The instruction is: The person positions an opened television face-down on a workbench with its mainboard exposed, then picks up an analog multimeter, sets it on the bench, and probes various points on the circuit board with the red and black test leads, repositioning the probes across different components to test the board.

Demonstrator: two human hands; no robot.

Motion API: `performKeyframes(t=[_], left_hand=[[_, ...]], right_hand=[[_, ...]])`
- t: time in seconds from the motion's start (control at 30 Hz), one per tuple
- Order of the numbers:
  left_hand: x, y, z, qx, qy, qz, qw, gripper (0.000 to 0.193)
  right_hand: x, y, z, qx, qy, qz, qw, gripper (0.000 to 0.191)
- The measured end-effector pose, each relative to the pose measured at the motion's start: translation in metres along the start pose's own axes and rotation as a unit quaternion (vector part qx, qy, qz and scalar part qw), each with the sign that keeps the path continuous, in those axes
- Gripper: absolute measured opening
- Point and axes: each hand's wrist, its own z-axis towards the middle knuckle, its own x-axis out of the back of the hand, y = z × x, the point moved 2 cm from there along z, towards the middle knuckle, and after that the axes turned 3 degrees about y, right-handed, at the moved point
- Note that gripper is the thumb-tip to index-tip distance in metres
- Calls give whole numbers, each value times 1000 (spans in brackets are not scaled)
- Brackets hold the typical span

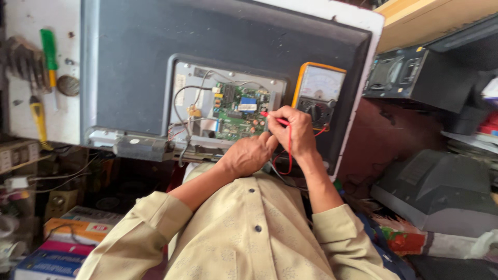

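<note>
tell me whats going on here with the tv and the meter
A person has a flat-screen set lying back-side up with its cover off, exposing a green circuit board. The right hand holds a red probe with its tip at the board, while the left hand rests just below it. A yellow analogue multimeter lies on the set beside the board.

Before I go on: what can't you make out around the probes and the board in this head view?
- Red probe tip: too small to tell which point on the green circuit board it touches.
- Left hand: its fingers curl away from the camera, so whatever they hold is hidden.
- Analog multimeter: needle and dial setting blurred; right hand covers its lower corner.
- Board's lower right edge: hidden behind both hands.
</note>
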Motion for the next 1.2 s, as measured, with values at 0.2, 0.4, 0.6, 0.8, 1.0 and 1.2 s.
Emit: performKeyframes(t=[0.2, 0.4, 0.6, 0.8, 1.0, 1.2], left_hand=[[-4, -2, 0, 9, -13, -61, 998, 15], [-7, -6, -6, 0, -8, -70, 998, 17], [-12, -6, -2, 18, -13, -47, 999, 15], [-13, -4, -2, 22, -18, -31, 999, 15], [-10, -3, -2, 31, -4, -44, 999, 13], [-8, -4, -4, 22, 1, -36, 999, 14]], right_hand=[[24, -4, -16, -15, 143, 114, 983, 16], [59, 23, -22, 79, 189, -213, 955, 20], [47, 53, -25, 23, 181, -158, 970, 18], [39, 55, -23, 39, 195, -183, 963, 16], [41, 13, -27, 144, 232, -241, 931, 20], [14, 1, -4, -38, -15, 201, 979, 22]])
